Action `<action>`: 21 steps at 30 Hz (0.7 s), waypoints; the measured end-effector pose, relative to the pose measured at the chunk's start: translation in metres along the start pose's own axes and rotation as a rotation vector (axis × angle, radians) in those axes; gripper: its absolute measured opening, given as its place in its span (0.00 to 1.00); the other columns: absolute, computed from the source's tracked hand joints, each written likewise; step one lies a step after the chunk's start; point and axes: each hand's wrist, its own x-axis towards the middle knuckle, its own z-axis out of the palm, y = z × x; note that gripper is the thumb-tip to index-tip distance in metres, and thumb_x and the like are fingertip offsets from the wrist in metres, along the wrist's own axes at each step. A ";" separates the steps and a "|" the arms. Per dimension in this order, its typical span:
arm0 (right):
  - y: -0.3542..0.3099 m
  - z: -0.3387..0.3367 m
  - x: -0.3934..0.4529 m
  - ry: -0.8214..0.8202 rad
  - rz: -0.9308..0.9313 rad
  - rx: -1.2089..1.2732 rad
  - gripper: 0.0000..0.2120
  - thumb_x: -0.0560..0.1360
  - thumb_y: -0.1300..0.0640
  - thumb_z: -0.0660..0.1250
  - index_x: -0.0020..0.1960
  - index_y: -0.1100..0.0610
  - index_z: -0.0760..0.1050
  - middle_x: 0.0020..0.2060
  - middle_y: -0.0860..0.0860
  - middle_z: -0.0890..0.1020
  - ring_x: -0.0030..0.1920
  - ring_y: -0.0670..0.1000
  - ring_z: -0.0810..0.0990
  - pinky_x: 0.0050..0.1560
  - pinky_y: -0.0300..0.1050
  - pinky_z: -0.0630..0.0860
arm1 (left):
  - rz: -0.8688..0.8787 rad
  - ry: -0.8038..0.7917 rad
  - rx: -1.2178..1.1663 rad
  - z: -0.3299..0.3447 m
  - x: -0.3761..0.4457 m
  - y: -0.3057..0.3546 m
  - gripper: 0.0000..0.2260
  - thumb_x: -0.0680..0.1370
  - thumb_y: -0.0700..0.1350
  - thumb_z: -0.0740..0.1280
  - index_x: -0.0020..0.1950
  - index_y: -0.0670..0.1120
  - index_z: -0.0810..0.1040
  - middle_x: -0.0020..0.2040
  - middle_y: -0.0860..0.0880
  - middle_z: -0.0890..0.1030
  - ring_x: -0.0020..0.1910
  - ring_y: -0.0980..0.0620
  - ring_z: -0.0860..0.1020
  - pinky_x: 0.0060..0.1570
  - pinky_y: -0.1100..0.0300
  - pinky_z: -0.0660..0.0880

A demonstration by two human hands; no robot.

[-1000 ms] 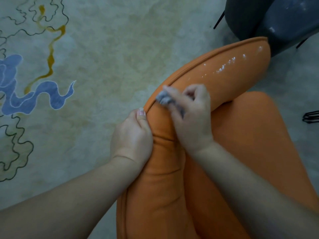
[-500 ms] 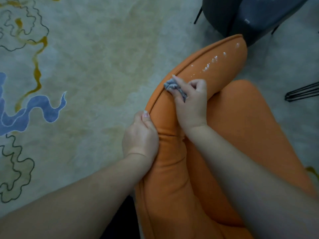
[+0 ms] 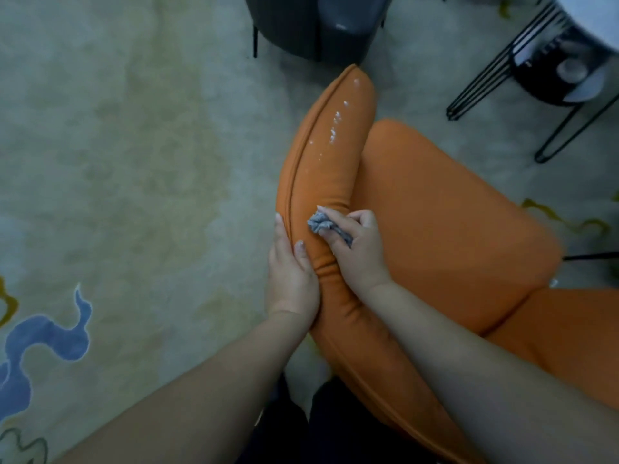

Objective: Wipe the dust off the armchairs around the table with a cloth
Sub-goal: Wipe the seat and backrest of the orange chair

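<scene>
An orange armchair (image 3: 445, 209) fills the middle and right of the view, its padded armrest (image 3: 328, 169) running away from me. White dust specks (image 3: 335, 127) dot the far half of the armrest. My right hand (image 3: 355, 249) pinches a crumpled grey cloth (image 3: 323, 226) and presses it on the armrest's top near the middle. My left hand (image 3: 291, 272) grips the armrest's outer edge just beside the cloth, thumb on top, fingers down the outer side.
A dark grey armchair (image 3: 318, 25) stands just beyond the armrest's far end. A black wire-legged table (image 3: 536, 72) sits at the top right. A pale carpet (image 3: 117, 162) with blue and yellow wavy patterns lies to the left.
The view has swung so the armrest now points straight away. My right hand with the cloth has come back along the armrest, closer to my left hand, farther from the dust specks.
</scene>
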 end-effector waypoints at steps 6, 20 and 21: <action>-0.004 0.002 0.026 0.162 0.069 0.054 0.17 0.75 0.59 0.70 0.63 0.53 0.77 0.47 0.53 0.67 0.47 0.48 0.72 0.53 0.26 0.66 | 0.046 -0.057 0.040 -0.014 0.062 0.012 0.21 0.84 0.49 0.50 0.77 0.50 0.57 0.75 0.48 0.64 0.72 0.50 0.64 0.60 0.71 0.55; 0.009 0.012 0.190 0.352 0.102 0.112 0.17 0.77 0.55 0.67 0.66 0.52 0.75 0.50 0.51 0.66 0.50 0.49 0.73 0.59 0.30 0.67 | 0.032 0.021 0.030 0.008 0.155 0.034 0.18 0.83 0.51 0.50 0.73 0.56 0.67 0.70 0.54 0.72 0.67 0.56 0.67 0.54 0.78 0.55; 0.010 0.018 0.186 0.378 0.057 0.067 0.17 0.77 0.55 0.67 0.66 0.52 0.75 0.49 0.52 0.66 0.50 0.52 0.73 0.61 0.36 0.69 | 0.043 0.036 0.041 0.008 0.155 0.034 0.18 0.83 0.51 0.50 0.72 0.55 0.68 0.69 0.54 0.72 0.66 0.57 0.68 0.53 0.80 0.55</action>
